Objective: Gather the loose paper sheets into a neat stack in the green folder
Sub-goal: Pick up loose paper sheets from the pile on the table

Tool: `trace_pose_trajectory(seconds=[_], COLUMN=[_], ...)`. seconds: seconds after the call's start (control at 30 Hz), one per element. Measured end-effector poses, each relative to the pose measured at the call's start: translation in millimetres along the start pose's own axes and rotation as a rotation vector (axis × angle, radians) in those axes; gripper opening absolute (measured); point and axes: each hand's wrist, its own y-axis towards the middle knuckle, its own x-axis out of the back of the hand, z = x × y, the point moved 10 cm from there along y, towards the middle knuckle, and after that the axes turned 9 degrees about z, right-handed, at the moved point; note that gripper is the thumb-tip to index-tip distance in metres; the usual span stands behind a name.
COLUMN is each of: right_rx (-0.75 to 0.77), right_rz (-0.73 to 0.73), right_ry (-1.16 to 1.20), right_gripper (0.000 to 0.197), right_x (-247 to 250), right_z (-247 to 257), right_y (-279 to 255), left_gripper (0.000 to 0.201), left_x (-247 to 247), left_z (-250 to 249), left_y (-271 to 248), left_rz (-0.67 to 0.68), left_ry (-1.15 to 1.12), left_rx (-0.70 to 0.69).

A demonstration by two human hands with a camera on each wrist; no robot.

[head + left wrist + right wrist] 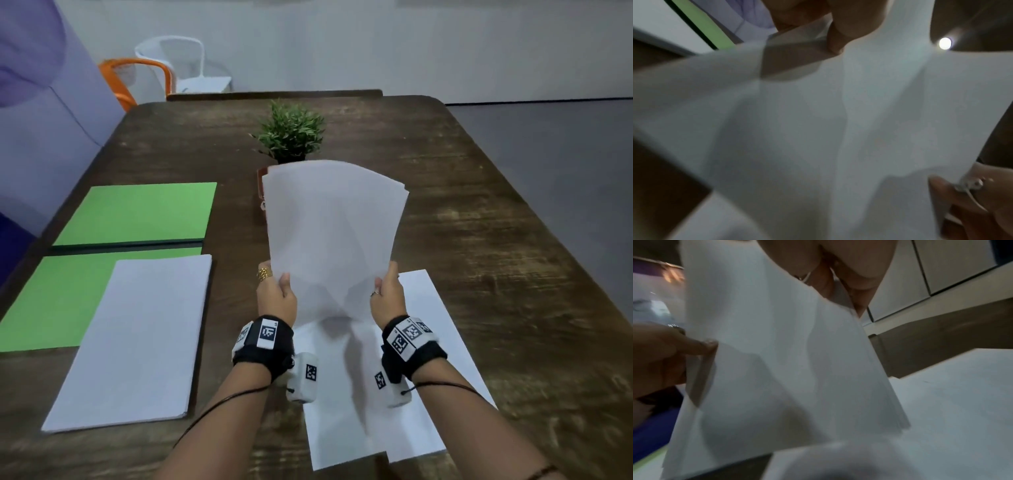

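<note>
I hold a bundle of white paper sheets [334,236] upright over the middle of the table, its top edges fanned. My left hand [277,291] grips the bundle's lower left edge, thumb on the near face. My right hand [387,294] grips the lower right edge. Both wrist views show the bundle [818,129] [777,361] pinched between thumb and fingers. The green folder [137,212] lies open at the left, and a neat white stack [137,339] rests on its near half. More loose sheets [428,394] lie flat under my wrists.
A small potted plant [291,133] stands just behind the held bundle. The dark wooden table [513,274] stretches bare to the right. An orange chair [137,82] and a white chair [185,65] stand beyond the far edge.
</note>
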Motion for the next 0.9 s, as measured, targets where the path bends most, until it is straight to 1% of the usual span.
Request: trace_pose_trajectory(seconds=[0.07,0.13,0.27,0.37,0.47,0.57,0.63,0.77,0.87,0.9], right_rx=[0.025,0.056,0.088,0.074,0.057,0.008,-0.032,-0.07,-0.063,-0.062], right_rz=[0.051,0.122,0.298,0.409,0.497,0.558,0.571,0.563,0.549,0.538], right_ry=[-0.115,-0.218,-0.17,-0.195,-0.22,-0.269,-0.29,-0.348,-0.393,-0.399], right_gripper=[0.041,0.04,0.033,0.029,0.025,0.018,0.016,0.027,0.017,0.017], right_x=[-15.7,-45.4,-139.7,-219.8,-290.5,-343.5,-364.4,-378.3,-379.0,-378.0], right_z=[19.9,47.6,93.4,108.8,109.8,95.8,84.8,76.5,74.7,73.9], right_y=[3.4,5.0,6.0,3.0,-10.2,-26.0,-30.8,-29.8,-25.8,-24.0], left_gripper=[0.026,0.028,0.033,0.042,0.05,0.05,0.052,0.054,0.053,0.051], left_x=[31.7,74.8,167.5,227.1,266.0,284.0,287.0,282.1,276.1,275.0], left_z=[1.1,12.2,66.3,118.0,173.5,225.0,252.0,286.8,297.4,298.0], left_y=[7.9,18.1,38.2,46.5,44.4,32.4,25.7,18.7,21.1,23.1], left_rz=[-0.066,-0.142,-0.225,-0.216,-0.12,-0.05,-0.02,0.024,0.045,0.05], left_ry=[0.022,0.082,0.267,0.375,0.51,0.551,0.553,0.504,0.509,0.526], left_rx=[0.004,0.028,0.161,0.257,0.375,0.456,0.498,0.568,0.572,0.568])
